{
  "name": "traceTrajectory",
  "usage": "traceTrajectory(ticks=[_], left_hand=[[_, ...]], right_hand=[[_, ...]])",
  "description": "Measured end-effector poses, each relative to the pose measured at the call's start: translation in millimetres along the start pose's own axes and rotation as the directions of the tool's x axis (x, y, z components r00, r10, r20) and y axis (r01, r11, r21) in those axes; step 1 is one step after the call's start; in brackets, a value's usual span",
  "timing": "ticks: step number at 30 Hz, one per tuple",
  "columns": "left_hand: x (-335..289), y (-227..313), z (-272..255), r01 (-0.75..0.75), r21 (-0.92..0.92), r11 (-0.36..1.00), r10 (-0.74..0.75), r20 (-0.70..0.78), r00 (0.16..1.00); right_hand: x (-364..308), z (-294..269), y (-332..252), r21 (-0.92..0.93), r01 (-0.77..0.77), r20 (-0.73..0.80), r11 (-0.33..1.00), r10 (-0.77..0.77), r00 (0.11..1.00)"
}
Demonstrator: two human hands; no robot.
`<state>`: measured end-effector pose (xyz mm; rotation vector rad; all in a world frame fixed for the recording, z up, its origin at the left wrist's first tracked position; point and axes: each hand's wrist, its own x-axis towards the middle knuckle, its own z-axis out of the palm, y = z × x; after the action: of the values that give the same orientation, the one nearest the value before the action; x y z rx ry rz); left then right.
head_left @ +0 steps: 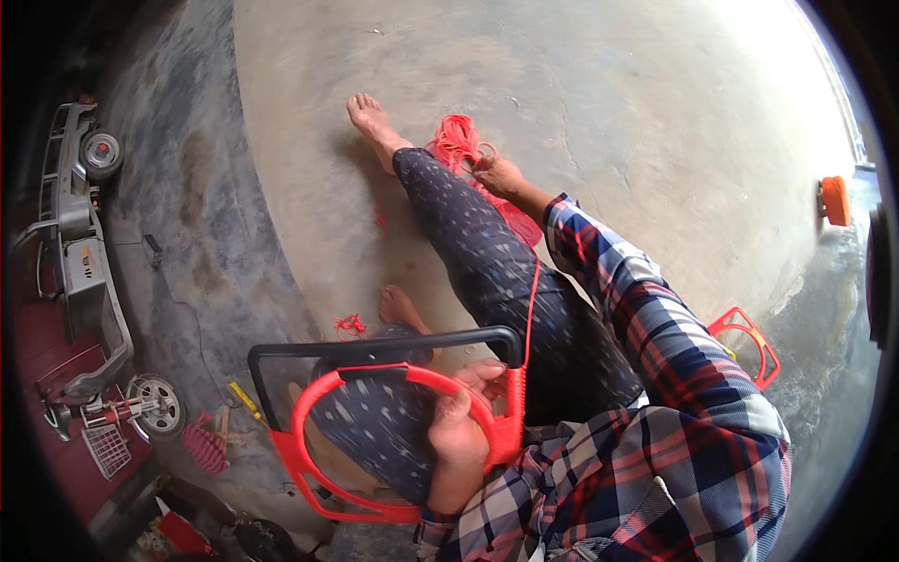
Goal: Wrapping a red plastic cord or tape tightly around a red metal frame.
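Observation:
On my lap rests a frame with a black squared bar on top and a red rounded ring below. My left hand is closed round the ring's right side, thumb showing. Red cord is wound tightly over that corner of the frame, and a single strand runs taut up across my thigh. Farther off, beside my outstretched leg, my right hand is closed on red cord. Against it lies a loose bundle of the same cord, partly hidden by my leg.
A grey wheeled vehicle stands along the left. Near it lie a yellow-handled tool and a dark pink woven item. Cord scraps lie by my foot. Another red frame and an orange block are at right.

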<state>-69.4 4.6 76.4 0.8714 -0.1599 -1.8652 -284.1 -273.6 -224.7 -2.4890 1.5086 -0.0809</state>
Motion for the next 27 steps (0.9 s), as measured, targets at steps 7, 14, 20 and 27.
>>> traceTrajectory(ticks=[7,14,20,27], left_hand=[[-14,5,8,0.028,0.014,1.000,-0.027,-0.068,0.997],[-9,9,16,0.034,0.096,0.995,-0.030,-0.045,0.999],[-9,4,8,0.046,0.033,0.998,-0.043,-0.077,0.996],[15,10,-25,-0.047,0.049,0.998,0.051,-0.083,0.995]], right_hand=[[34,21,-33,0.382,-0.310,0.082,0.870,0.303,0.950],[47,12,-15,0.180,-0.415,0.366,0.892,0.331,0.870],[6,-32,-17,0.751,-0.659,0.603,-0.036,0.442,0.664],[-70,-204,-87,0.906,-0.109,0.204,-0.409,0.197,0.959]])
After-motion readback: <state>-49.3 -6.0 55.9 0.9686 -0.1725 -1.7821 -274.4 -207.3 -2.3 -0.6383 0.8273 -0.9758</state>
